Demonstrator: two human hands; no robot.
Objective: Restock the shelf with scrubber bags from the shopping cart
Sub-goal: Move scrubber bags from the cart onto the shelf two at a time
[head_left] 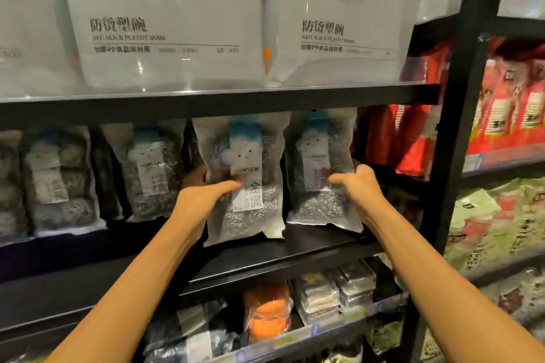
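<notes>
Scrubber bag (246, 212) of steel wool — pinched by left grip (206, 197), second bag (317, 156) by right grip (359, 183)

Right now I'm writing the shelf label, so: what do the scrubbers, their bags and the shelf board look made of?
Scrubbers: probably steel wire, seen as shiny silver coils. Scrubber bags: thin frosted plastic film, contents showing through. Shelf board: matte black, perhaps painted metal or laminate; the look leaves it open.
</notes>
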